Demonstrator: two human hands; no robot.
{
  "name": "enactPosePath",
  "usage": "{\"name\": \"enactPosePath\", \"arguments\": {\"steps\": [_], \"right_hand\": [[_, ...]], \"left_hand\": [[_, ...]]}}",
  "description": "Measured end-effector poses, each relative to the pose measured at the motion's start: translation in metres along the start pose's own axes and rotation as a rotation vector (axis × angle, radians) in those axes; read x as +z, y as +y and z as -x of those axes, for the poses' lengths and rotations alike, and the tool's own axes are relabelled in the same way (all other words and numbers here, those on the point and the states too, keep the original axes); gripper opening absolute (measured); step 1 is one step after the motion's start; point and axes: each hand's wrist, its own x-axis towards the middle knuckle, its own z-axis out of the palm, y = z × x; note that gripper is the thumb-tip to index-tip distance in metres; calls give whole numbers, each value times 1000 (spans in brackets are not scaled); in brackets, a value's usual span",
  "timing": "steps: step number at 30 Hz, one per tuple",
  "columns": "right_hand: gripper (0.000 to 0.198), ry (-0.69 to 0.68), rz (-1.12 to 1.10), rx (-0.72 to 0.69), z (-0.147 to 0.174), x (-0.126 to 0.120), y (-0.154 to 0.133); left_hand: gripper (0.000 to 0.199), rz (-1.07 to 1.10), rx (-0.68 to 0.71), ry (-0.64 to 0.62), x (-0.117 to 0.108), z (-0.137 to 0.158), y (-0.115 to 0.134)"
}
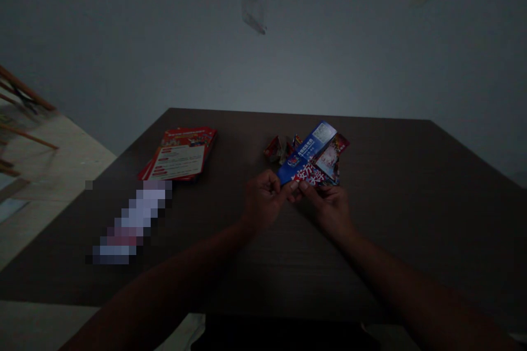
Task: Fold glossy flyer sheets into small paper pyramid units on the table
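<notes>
Taking 12 o'clock as the wall side and 6 as the person, the folded leaflet (308,149) sits a little to the 1 o'clock side of the middle of the desk (411,192), in the grasp of both hands. The left hand (263,197) pinches its near edge around 7 o'clock, and the right hand (328,205) pinches it around 6, thumbs nearly meeting on the red, lettered part. The blue panel runs out toward 1 o'clock, and a busy-coloured panel spreads toward 3; whether their far ends rest on the desk, I cannot tell. It looks like thin printed paper, so it should weigh next to nothing, bend easily where it is a single layer and feel stiffer where folds double it. The faint sheen suggests a smooth coating that may slide under dry fingertips. Creases and corners are probably the weak spots, liable to tear or spring back, so a flat pinch close to a fold seems safer than tugging at the loose far ends. A crumpled printed piece (275,149) lies just beside it toward 9 o'clock; farther that way is a stack of red leaflets (181,156).
</notes>
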Motion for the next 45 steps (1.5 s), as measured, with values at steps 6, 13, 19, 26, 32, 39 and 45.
{"name": "enactPosePath", "arguments": {"steps": [6, 13, 19, 26, 32, 39, 45], "right_hand": [[27, -29, -33, 53, 1, -1, 2], [27, -24, -346, 24, -7, -16, 14], [18, 115, -565, 101, -21, -18, 13], [12, 151, -494, 132, -21, -20, 14], [9, 125, -534, 126, -19, -17, 11], [19, 119, -514, 151, -17, -9, 7], [14, -113, -404, 114, -11, -3, 17]], "left_hand": [[37, 11, 16, -29, -4, -2, -2], [36, 38, -49, -137, -24, -16, -5], [37, 35, -116, -372, -39, -27, -19], [36, 164, -81, -179, -38, -31, -24], [30, 452, -176, -118, -32, -27, -29], [33, 366, -308, -374, -16, -11, -26], [31, 200, -252, -294, -4, -5, -18]]}}
